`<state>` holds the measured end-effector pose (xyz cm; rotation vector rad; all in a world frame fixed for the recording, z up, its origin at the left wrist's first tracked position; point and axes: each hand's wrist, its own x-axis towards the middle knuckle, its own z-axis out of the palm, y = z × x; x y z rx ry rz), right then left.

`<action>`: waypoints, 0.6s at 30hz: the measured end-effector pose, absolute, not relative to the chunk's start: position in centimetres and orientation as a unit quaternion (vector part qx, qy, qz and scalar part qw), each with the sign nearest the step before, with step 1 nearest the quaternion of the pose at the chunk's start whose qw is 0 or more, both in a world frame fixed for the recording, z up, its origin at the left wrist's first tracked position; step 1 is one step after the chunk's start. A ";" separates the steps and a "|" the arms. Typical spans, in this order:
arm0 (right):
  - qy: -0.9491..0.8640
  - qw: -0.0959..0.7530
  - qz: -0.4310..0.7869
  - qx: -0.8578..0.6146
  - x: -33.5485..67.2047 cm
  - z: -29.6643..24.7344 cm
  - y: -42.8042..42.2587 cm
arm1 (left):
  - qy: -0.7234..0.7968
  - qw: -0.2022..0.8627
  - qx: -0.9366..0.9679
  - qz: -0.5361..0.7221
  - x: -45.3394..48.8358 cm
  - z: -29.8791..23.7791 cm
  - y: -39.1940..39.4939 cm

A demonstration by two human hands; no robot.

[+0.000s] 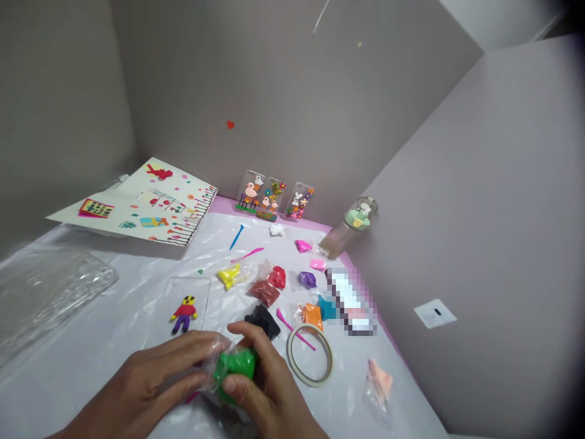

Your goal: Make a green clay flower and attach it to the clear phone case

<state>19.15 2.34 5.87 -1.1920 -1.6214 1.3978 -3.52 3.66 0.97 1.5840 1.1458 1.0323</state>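
I hold a bright green lump (242, 363), smooth and rounded, at the near side, slightly left of centre. Crinkled clear plastic (211, 368) clings to its left side, between my left hand (158, 378) and right hand (276, 387).

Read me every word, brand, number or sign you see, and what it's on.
Readable text: none.
Pixelated object: blurred out, unreadable.
Poster: pictures show; any writing is too small to read.
Wall plate: a dark mark, no legible lettering.
Green clay: no lettering visible.
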 end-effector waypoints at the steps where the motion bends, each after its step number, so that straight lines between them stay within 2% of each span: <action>1: -0.619 0.342 0.539 -0.457 19.1 5.9 2.3 | 0.455 0.456 0.643 0.415 -3.5 1.2 3.7; 8: -0.479 0.424 0.608 -0.469 18.5 6.1 2.7 | 0.460 0.465 0.641 0.402 -4.4 1.0 4.4; 13: -0.479 0.413 0.634 -0.444 18.8 6.4 2.7 | 0.456 0.491 0.636 0.383 -4.8 0.0 4.9; 18: -0.462 0.396 0.674 -0.419 18.7 6.8 2.6 | 0.477 0.525 0.595 0.378 -3.8 2.3 4.5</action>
